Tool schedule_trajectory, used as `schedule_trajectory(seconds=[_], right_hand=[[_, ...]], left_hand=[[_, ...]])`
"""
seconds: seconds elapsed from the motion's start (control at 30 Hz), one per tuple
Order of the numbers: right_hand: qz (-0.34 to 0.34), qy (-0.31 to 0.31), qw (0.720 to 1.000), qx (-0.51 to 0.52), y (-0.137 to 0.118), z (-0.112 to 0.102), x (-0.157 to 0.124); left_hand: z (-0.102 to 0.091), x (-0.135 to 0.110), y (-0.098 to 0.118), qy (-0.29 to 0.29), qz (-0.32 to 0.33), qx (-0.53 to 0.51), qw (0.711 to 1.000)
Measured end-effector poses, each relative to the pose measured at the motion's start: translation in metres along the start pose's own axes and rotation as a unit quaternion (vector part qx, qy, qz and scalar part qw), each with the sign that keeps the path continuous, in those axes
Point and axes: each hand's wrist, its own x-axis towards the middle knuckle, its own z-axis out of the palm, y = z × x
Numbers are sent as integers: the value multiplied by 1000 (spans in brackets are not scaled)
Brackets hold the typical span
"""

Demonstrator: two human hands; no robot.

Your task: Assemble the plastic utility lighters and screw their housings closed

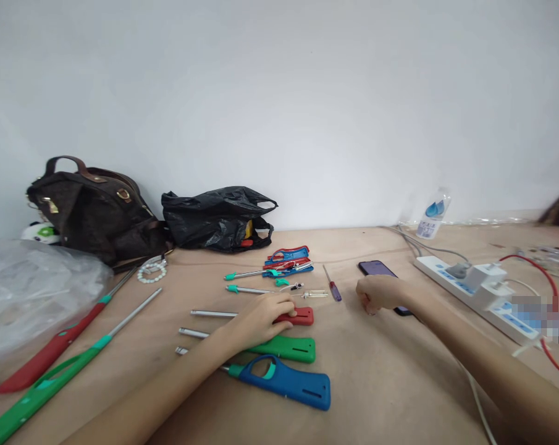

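- Blue lighter (302, 386): lies nearest the person, handle toward the right.
- Green lighter (295, 348): just beyond it, partly hidden.
- Red lighter (304, 316): next beyond, alongside.
- Left hand (263, 315): fingers bent over the red handle; I cannot tell whether they grip it.
- Right hand (381, 292): fingers curled inward; whether they hold anything, I cannot tell.
- Phone (376, 268): partly covered by the right hand.
- Screwdriver (335, 292): between the hands, tip pointing away.

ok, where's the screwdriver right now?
Head view, just right of centre: the purple-handled screwdriver lies to the left of the phone and the right hand.
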Motion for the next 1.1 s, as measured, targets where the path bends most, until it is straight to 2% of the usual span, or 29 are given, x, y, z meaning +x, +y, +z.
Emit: schedule_trajectory(seconds=[0.3, 0.8, 1.1], right_hand=[[-38, -28, 999, 15, 2, 2, -1], [-47, -63, 995, 56, 11, 8, 7], [-29, -70, 995, 71, 6, 2, -1]], left_hand=[[0, -1, 2, -3, -13, -8, 1000], [1, -3, 2, 5, -9, -1, 1000], [0, -2, 3, 2, -15, -12, 1000]])
